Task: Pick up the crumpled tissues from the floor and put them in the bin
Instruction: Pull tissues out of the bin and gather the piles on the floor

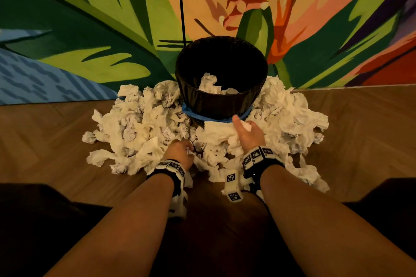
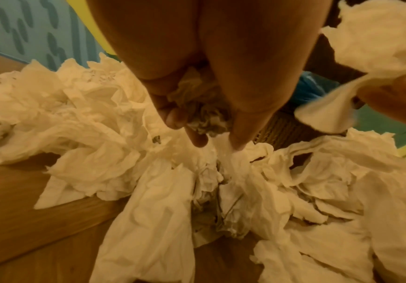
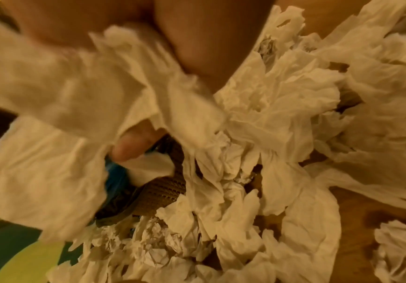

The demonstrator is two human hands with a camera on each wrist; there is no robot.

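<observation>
A heap of crumpled white tissues [image 1: 144, 128] rings the foot of a dark woven bin [image 1: 221, 101] on the wooden floor. The bin [image 3: 163, 193] holds a few tissues [image 1: 209, 84] and has a blue band [image 1: 202, 117] round its base. My left hand [image 1: 180, 153] is down in the heap, its fingers [image 2: 173, 118] curled round a crumpled tissue ball [image 2: 202, 116]. My right hand [image 1: 248, 132] is just in front of the bin and grips a loose tissue [image 1: 216, 131], which hangs blurred in the right wrist view as a large tissue [image 3: 76, 107].
A painted mural wall [image 1: 90, 40] stands right behind the bin, with a thin black pole [image 1: 181, 2] running up it. Bare wooden floor [image 1: 45, 141] lies left and right of the heap. My dark-clad knees [image 1: 33, 220] fill the lower corners.
</observation>
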